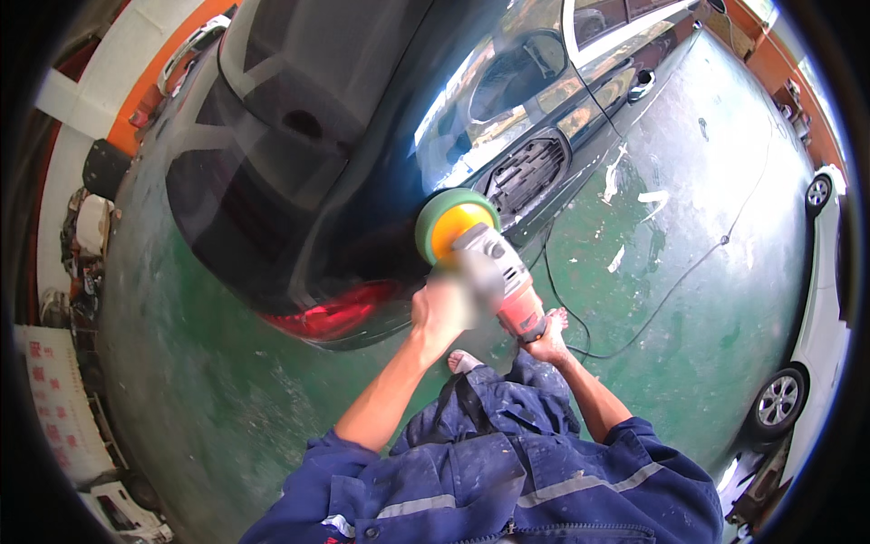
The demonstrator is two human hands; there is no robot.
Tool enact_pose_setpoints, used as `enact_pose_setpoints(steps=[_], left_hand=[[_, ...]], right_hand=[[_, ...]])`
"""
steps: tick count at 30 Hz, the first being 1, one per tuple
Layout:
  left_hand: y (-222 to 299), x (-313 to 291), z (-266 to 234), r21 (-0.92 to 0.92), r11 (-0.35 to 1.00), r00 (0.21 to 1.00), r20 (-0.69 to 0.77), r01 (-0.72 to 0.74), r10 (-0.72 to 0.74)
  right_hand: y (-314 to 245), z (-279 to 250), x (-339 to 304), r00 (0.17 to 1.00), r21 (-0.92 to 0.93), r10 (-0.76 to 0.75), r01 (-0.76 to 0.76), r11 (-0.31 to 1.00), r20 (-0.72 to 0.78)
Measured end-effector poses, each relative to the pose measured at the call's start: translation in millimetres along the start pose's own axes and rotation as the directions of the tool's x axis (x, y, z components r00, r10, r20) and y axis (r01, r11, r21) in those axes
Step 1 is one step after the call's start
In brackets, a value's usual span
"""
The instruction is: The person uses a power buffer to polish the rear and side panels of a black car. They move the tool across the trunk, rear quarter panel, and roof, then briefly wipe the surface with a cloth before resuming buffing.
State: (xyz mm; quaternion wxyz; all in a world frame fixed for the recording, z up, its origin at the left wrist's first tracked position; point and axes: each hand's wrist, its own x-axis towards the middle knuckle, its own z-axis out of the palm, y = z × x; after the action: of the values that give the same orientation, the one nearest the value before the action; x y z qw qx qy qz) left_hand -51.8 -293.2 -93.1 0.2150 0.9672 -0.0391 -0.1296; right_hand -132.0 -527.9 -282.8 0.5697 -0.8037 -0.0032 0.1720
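Both my hands are on a polisher (515, 283) with a grey-and-red body and a round foam pad (453, 225), green at the rim and yellow in the middle. My left hand (441, 313) is closed near the tool's head; a blur covers part of it. Around the red rear end of the body, my right hand (546, 340) is wrapped. The pad is against or very close to the glossy dark rear side panel of a car (372, 208); contact cannot be made out exactly. Below the pad and to its left is the red tail light (340, 308).
A black power cord (652, 319) trails from the tool across the green floor (625, 381). Right of the pad is a dark ridged recess (530, 174) in the car's side. A white car (816, 344) stands far right. Assorted parts (91, 236) line the left wall.
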Motion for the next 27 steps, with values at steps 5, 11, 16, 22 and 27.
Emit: enact_pose_setpoints(steps=[5, 11, 16, 22, 27], left_hand=[[-14, -6, 23, 0.056, 0.998, 0.999, 0.020, 0.041, -0.042], [-88, -91, 19, 0.018, 0.937, 0.934, -0.084, 0.349, -0.347], [-151, -151, 5, -0.162, 0.827, 0.774, -0.295, 0.538, -0.561], [-188, -175, -1, -0.319, 0.783, 0.669, -0.407, 0.534, -0.622], [-160, -142, -25, -0.265, 0.807, 0.722, -0.361, 0.527, -0.590]], right_hand=[[18, 1, -3, 0.995, -0.299, -0.074, 0.090, 0.950, 0.062], [-24, 64, -4, 0.987, -0.199, 0.059, -0.028, 0.980, 0.150], [-92, 109, 14, 0.925, -0.450, 0.040, 0.146, 0.881, 0.379], [-152, 122, 26, 0.867, -0.545, 0.010, 0.304, 0.781, 0.498], [-163, 92, 28, 0.912, -0.563, 0.038, 0.219, 0.797, 0.409]])
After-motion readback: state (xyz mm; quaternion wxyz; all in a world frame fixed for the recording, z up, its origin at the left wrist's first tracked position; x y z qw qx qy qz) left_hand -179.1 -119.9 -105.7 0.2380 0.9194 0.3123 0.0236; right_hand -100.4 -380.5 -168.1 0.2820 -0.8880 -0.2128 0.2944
